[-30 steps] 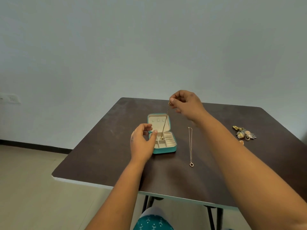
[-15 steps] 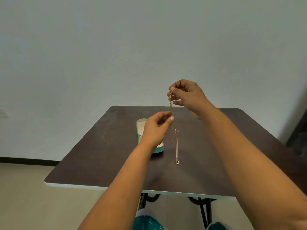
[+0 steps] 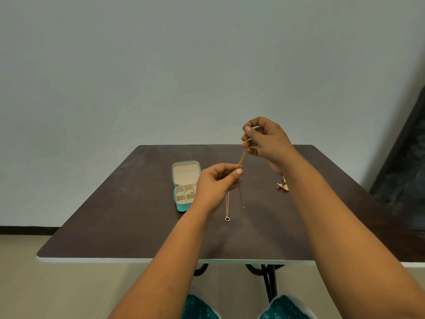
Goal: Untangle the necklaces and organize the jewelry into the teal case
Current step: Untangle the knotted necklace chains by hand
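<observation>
A gold chain [image 3: 241, 158] hangs taut between two hands above the counter [image 3: 119, 215]: the right hand [image 3: 264, 141] pinches its top, the left hand [image 3: 216, 183] pinches lower down, likely to let the tail dangle free of kinks. A second necklace [image 3: 227, 207] lies flat beside the open teal case [image 3: 185, 185], whose compartments look nearly empty. More jewelry [image 3: 283, 185] waits to the right.
</observation>
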